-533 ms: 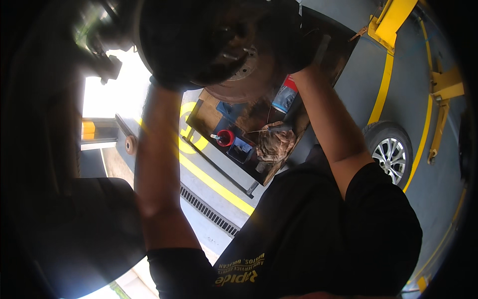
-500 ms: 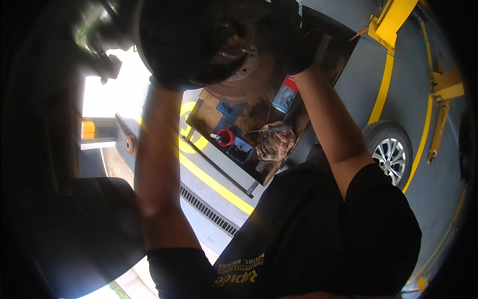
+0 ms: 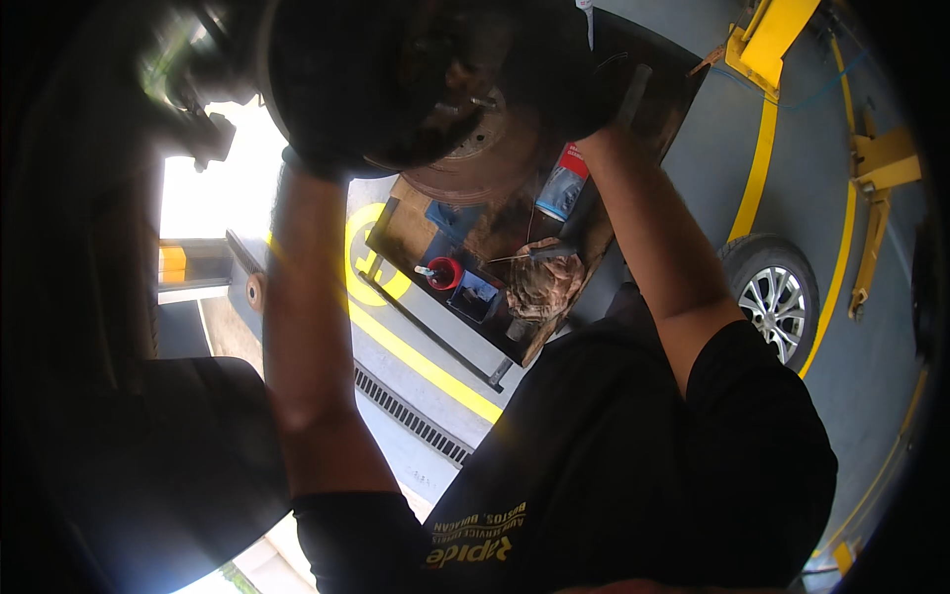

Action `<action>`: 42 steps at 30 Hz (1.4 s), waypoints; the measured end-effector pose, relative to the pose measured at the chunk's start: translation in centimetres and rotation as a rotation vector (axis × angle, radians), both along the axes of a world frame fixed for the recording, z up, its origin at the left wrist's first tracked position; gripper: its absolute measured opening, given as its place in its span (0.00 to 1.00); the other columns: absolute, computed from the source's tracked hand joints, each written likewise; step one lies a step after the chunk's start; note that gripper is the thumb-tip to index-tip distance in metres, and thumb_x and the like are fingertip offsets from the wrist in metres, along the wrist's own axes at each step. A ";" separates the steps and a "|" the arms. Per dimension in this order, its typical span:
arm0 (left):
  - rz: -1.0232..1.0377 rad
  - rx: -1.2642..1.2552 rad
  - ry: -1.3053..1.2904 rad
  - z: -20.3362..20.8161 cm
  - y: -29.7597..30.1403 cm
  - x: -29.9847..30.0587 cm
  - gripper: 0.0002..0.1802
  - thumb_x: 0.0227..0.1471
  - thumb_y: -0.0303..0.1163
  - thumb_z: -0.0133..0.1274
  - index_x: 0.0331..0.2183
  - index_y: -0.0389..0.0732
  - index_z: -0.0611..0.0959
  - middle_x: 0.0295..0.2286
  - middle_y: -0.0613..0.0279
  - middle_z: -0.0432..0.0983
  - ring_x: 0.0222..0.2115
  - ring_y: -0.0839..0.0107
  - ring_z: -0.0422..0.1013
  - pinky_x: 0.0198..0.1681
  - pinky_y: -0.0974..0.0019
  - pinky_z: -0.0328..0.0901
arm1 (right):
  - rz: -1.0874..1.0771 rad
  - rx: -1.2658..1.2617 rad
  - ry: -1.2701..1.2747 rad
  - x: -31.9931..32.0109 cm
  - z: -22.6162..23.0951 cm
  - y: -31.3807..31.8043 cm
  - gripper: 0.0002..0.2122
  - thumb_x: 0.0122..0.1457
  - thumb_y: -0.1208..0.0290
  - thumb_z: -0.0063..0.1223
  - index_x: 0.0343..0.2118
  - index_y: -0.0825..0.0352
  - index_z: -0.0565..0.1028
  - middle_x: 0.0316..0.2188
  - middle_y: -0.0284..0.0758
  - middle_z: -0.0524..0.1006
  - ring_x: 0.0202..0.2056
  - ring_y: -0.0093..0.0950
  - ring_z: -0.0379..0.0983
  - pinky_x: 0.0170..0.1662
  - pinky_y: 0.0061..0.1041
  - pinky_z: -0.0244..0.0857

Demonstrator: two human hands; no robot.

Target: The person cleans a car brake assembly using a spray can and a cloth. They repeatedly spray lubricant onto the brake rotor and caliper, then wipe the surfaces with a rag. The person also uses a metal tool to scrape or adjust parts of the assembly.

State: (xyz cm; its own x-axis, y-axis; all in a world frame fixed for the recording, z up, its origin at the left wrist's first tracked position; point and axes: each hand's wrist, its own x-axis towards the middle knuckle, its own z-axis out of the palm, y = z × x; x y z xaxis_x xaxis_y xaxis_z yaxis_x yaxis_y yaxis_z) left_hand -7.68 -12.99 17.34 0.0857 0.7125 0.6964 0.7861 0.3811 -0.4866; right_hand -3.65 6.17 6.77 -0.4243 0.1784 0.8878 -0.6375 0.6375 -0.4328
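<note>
Your left hand [image 3: 332, 148] and right hand [image 3: 582, 94] flank a rusty disc [image 3: 465, 183]. Shadow hides them; you cannot tell their grip.

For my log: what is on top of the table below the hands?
On the table: a red cup, a crumpled brown bundle and a partly red can, among other items. The rusty disc and right forearm cover part of it; anything behind them is hidden.

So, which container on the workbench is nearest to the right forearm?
The red and blue can, beside it; the red cup and blue tray sit farther left.
</note>
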 end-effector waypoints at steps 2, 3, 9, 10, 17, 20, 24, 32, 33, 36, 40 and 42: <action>-0.031 0.048 -0.001 -0.2 -0.2 -0.3 0.33 0.46 0.37 0.64 0.56 0.40 0.81 0.54 0.48 0.77 0.54 0.44 0.72 0.58 0.43 0.66 | 0.230 -0.267 0.082 -0.1 0.0 -0.1 0.22 0.48 0.83 0.57 0.46 0.57 0.88 0.49 0.38 0.81 0.54 0.40 0.73 0.58 0.42 0.65; -0.028 0.054 0.020 -0.3 -0.2 -0.4 0.32 0.47 0.36 0.63 0.55 0.40 0.81 0.55 0.48 0.77 0.54 0.44 0.72 0.58 0.43 0.66 | 0.051 -0.112 0.060 -0.1 0.0 0.1 0.22 0.48 0.83 0.57 0.46 0.58 0.87 0.48 0.38 0.82 0.54 0.39 0.73 0.58 0.41 0.66; 0.021 0.063 -0.093 -0.2 -0.4 -0.2 0.25 0.47 0.34 0.63 0.49 0.41 0.84 0.53 0.48 0.78 0.53 0.44 0.73 0.56 0.43 0.67 | -0.092 0.069 0.190 -0.9 -1.3 0.7 0.17 0.53 0.79 0.57 0.46 0.64 0.84 0.35 0.40 0.80 0.37 0.35 0.78 0.38 0.33 0.73; 0.061 0.081 -0.136 -0.2 -0.4 -0.2 0.24 0.47 0.33 0.63 0.48 0.41 0.84 0.52 0.49 0.79 0.52 0.45 0.74 0.55 0.43 0.67 | -0.140 0.114 0.153 -1.0 -2.2 0.8 0.16 0.57 0.76 0.58 0.49 0.63 0.83 0.43 0.41 0.80 0.43 0.37 0.78 0.45 0.35 0.73; -0.017 0.020 -0.150 -0.6 -1.1 -1.1 0.30 0.49 0.39 0.69 0.54 0.42 0.83 0.50 0.51 0.80 0.48 0.47 0.77 0.52 0.48 0.71 | -0.066 0.015 -0.362 -0.6 -7.9 2.7 0.15 0.67 0.68 0.57 0.54 0.64 0.83 0.54 0.43 0.83 0.53 0.40 0.81 0.59 0.38 0.73; 0.055 0.061 -0.127 -1.2 -1.2 -0.9 0.29 0.49 0.39 0.68 0.53 0.42 0.83 0.52 0.52 0.78 0.51 0.47 0.74 0.53 0.46 0.67 | 0.121 -0.413 -0.363 -0.4 -6.9 4.6 0.16 0.67 0.68 0.56 0.54 0.66 0.83 0.50 0.44 0.84 0.55 0.41 0.80 0.60 0.38 0.72; -0.032 0.111 -0.140 -1.1 -1.0 -0.6 0.32 0.50 0.39 0.68 0.56 0.42 0.82 0.52 0.49 0.78 0.51 0.45 0.73 0.54 0.45 0.67 | -0.080 -0.294 -0.072 -2.4 -3.4 5.0 0.16 0.67 0.70 0.54 0.55 0.65 0.82 0.50 0.46 0.83 0.54 0.45 0.80 0.61 0.39 0.71; -0.093 0.111 -0.182 -0.4 -0.9 0.5 0.35 0.53 0.36 0.64 0.62 0.40 0.79 0.55 0.47 0.77 0.54 0.44 0.71 0.58 0.46 0.64 | 0.192 0.239 -0.036 -4.6 0.5 4.7 0.16 0.61 0.72 0.59 0.53 0.60 0.82 0.61 0.39 0.79 0.57 0.39 0.79 0.61 0.36 0.74; -0.056 0.131 -0.205 -0.3 -0.8 0.6 0.35 0.53 0.36 0.64 0.62 0.40 0.79 0.55 0.47 0.77 0.55 0.44 0.71 0.58 0.46 0.64 | 0.221 0.310 0.025 -4.6 0.9 4.7 0.16 0.61 0.72 0.60 0.53 0.59 0.82 0.60 0.38 0.79 0.57 0.39 0.79 0.61 0.37 0.74; -0.018 0.164 -0.248 0.1 -0.8 1.4 0.34 0.53 0.35 0.64 0.61 0.39 0.79 0.56 0.48 0.77 0.55 0.45 0.71 0.59 0.46 0.63 | 0.184 0.449 0.151 -3.8 1.4 4.3 0.19 0.59 0.71 0.62 0.55 0.59 0.81 0.56 0.37 0.82 0.54 0.41 0.80 0.59 0.39 0.75; -0.062 0.200 -0.191 0.4 -1.3 2.7 0.35 0.51 0.33 0.65 0.61 0.38 0.79 0.56 0.48 0.77 0.56 0.46 0.71 0.61 0.46 0.63 | 0.122 0.457 0.048 -4.2 2.0 4.9 0.19 0.62 0.73 0.59 0.57 0.59 0.79 0.54 0.41 0.81 0.52 0.43 0.81 0.56 0.39 0.77; -0.038 0.356 -0.210 -0.4 -1.2 3.7 0.33 0.51 0.32 0.65 0.59 0.37 0.79 0.54 0.47 0.77 0.57 0.47 0.71 0.61 0.48 0.64 | 0.242 0.262 -0.217 -4.4 1.8 5.2 0.19 0.63 0.74 0.58 0.57 0.60 0.80 0.55 0.43 0.81 0.53 0.43 0.81 0.57 0.38 0.76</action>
State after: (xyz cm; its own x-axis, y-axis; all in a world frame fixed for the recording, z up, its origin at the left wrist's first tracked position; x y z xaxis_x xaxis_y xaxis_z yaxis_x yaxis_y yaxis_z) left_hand -4.03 -14.16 16.93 -0.0624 0.4234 0.9038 0.8711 0.4651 -0.1577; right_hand -8.09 11.40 8.52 -0.6083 -0.1696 0.7753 -0.6943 0.5871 -0.4163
